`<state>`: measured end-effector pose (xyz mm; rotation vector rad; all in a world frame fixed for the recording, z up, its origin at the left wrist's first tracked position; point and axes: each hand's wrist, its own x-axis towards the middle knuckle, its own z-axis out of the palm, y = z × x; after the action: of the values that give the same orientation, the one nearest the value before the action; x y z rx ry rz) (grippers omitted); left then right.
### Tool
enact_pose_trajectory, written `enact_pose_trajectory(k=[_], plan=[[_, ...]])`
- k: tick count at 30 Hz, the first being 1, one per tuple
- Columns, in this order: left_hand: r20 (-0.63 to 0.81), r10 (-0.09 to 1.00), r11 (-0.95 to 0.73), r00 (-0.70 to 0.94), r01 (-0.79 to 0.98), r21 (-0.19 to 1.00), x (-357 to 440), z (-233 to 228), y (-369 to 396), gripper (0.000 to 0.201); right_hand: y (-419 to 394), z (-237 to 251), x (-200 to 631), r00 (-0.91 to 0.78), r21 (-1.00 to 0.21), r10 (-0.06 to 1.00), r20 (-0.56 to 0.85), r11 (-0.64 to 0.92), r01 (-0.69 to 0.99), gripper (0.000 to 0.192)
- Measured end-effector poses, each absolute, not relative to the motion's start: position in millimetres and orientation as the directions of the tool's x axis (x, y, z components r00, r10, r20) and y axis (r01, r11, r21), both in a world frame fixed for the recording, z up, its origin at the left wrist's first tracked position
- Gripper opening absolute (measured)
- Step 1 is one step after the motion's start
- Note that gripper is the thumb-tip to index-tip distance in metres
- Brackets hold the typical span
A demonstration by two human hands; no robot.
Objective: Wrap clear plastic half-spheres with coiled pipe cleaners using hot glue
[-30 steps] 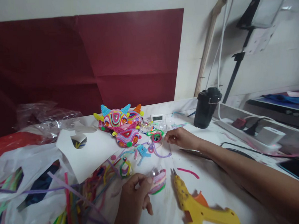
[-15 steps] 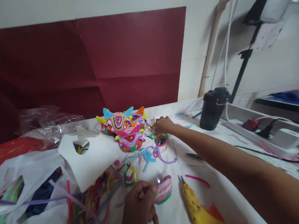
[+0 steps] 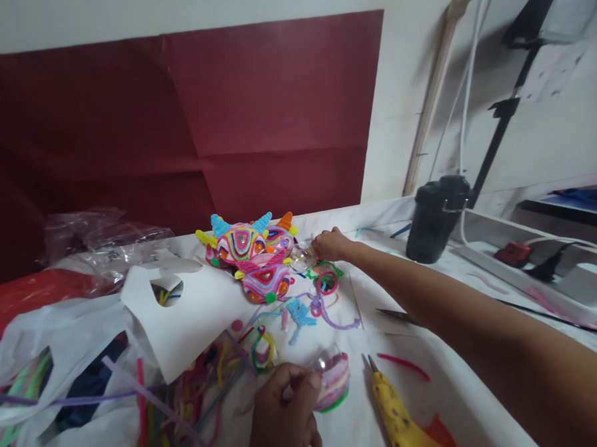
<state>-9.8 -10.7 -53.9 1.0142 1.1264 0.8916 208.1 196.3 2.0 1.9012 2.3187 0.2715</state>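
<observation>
My left hand (image 3: 287, 405) is at the front middle, thumb and finger pinched at the edge of a round piece (image 3: 333, 384) of pink and purple pipe cleaner with a green rim and a clear, shiny dome. At the back of the table my right hand (image 3: 332, 244) reaches out with its fingers bent together, beside a crumpled clear plastic piece (image 3: 303, 259). What its fingertips hold, if anything, is hidden. Left of it sit several colourful animal heads (image 3: 242, 243) with horns. Nearer lie a pink ring (image 3: 327, 283) and a light-blue pipe-cleaner figure (image 3: 299, 315).
A yellow glue gun (image 3: 392, 405) lies right of my left hand, by a pink strip (image 3: 404, 366). Under my right forearm, scissors (image 3: 394, 315) partly show. White cut card (image 3: 180, 316) and loose pipe cleaners are left. A black cup (image 3: 431, 223) stands back right near a power strip (image 3: 506, 276).
The whole view has shifted slightly, with things sitting a little further right. My right hand stays at the back, its fingers drawn closer together. My left hand keeps its pinch on the round piece.
</observation>
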Motion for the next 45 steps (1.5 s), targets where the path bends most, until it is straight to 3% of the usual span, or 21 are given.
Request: enact_pose_trajectory(k=[4, 9, 14, 19, 27, 32, 40, 42, 45], plan=[[-0.266, 0.951, 0.281, 0.159, -0.081, 0.956, -5.1, -50.7, -13.9, 0.035, 179.9, 23.9, 219.2, -0.171, 0.163, 0.978, 0.118, 0.151, 0.975, 0.031], [-0.258, 0.958, 0.269, 0.128, -0.086, 0.959, -3.9, -53.7, -13.4, 0.036, 154.4, 44.4, 242.5, -0.126, 0.008, 0.968, 0.218, 0.127, 0.992, 0.029], [-0.253, 0.958, 0.268, 0.138, -0.102, 0.958, -4.3, -54.4, -13.6, 0.036, 121.8, 39.7, 263.2, -0.165, -0.170, 0.960, 0.227, 0.206, 0.964, 0.010], [-0.264, 0.951, 0.284, 0.163, -0.113, 0.952, -4.3, -55.9, -13.4, 0.034, 79.2, 14.9, 263.6, -0.300, -0.264, 0.938, 0.176, 0.339, 0.903, 0.017], [-0.290, 0.939, 0.319, 0.187, -0.155, 0.935, -5.9, -52.5, -11.2, 0.037, 11.6, -17.5, 244.6, -0.466, -0.189, 0.873, 0.141, 0.486, 0.853, 0.020], [-0.263, 0.951, 0.290, 0.163, -0.174, 0.941, -5.6, -49.8, -14.9, 0.038, -8.4, -16.7, 248.1, -0.466, -0.127, 0.871, 0.155, 0.486, 0.865, 0.024], [-0.263, 0.957, 0.284, 0.125, -0.197, 0.938, -3.0, -41.7, -21.1, 0.041, 57.8, -2.2, 321.5, -0.118, -0.140, 0.976, 0.185, 0.145, 0.980, 0.016], [-0.272, 0.956, 0.290, 0.112, -0.213, 0.933, -1.7, -39.9, -21.6, 0.045, 82.4, -7.3, 334.7, -0.062, -0.137, 0.987, 0.149, 0.083, 0.987, 0.028], [-0.298, 0.947, 0.318, 0.120, -0.217, 0.923, -1.7, -39.8, -20.4, 0.050, 111.0, -19.5, 341.9, -0.016, -0.130, 0.995, 0.095, 0.028, 0.991, 0.029]])
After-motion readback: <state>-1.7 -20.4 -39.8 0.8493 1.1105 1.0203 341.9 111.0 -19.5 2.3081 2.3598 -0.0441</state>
